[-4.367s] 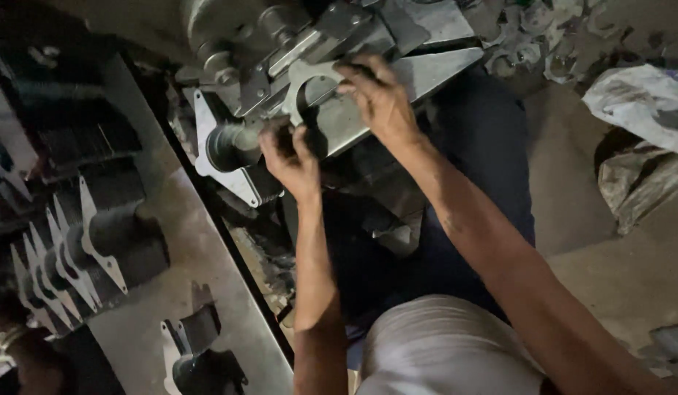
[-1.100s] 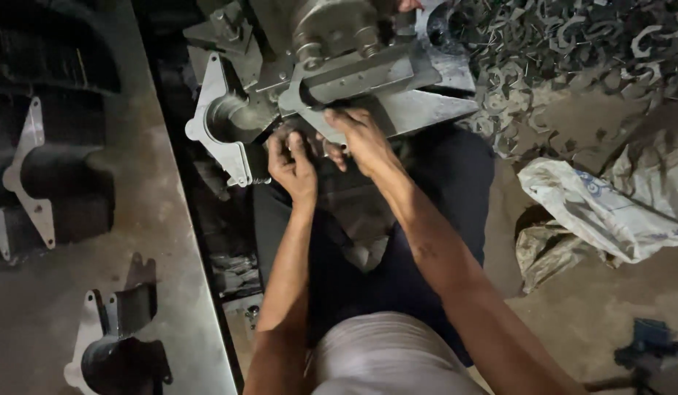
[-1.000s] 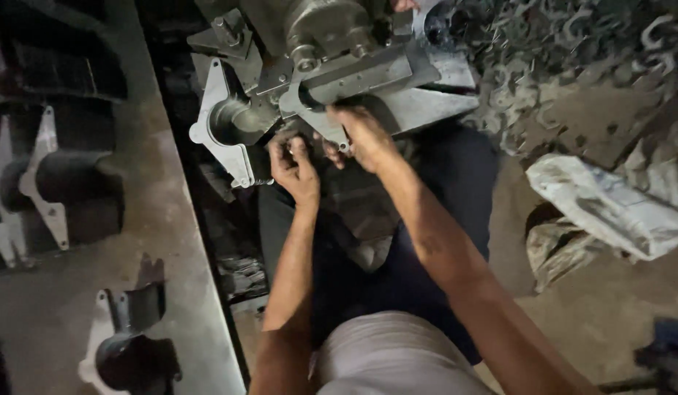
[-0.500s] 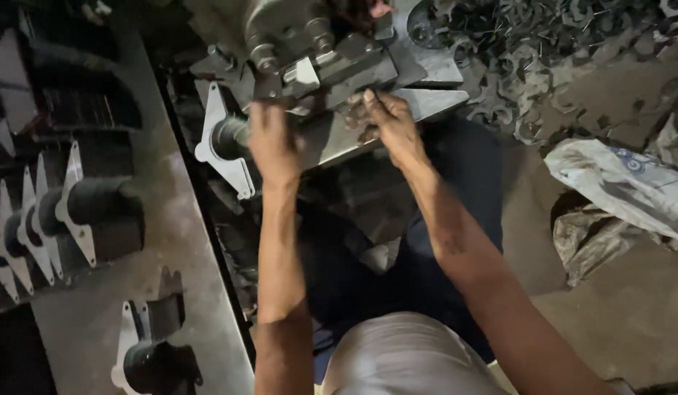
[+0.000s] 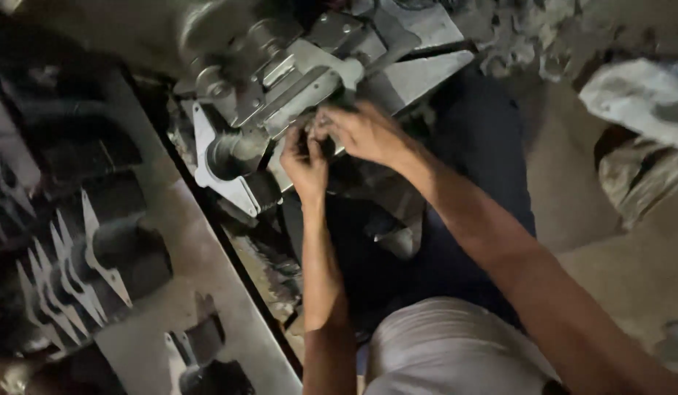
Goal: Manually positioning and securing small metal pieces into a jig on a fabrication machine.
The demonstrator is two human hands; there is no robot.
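Note:
A grey metal fixture [image 5: 309, 73] holds a flanged cylindrical housing [image 5: 225, 157] at the top centre. My left hand [image 5: 304, 162] reaches up beneath the fixture, its fingers curled on a small dark part [image 5: 310, 136]. My right hand [image 5: 364, 132] comes in from the right and pinches the same part with its fingertips. The two hands touch each other just under the fixture's light bracket [image 5: 320, 62]. What the part is stays too dark to tell. My legs in dark trousers [image 5: 463, 190] lie below the fixture.
A long steel bench plate [image 5: 207, 292] runs down the left, with rows of similar flanged housings [image 5: 97, 256] beside it. A pile of small metal scraps [image 5: 529, 44] lies at the top right. A white sack [image 5: 639, 95] rests on the bare floor at the right.
My left hand has let go of the housing's cylinder and dropped beside my right hand under the bracket. The view has swung slightly, showing more of the bench.

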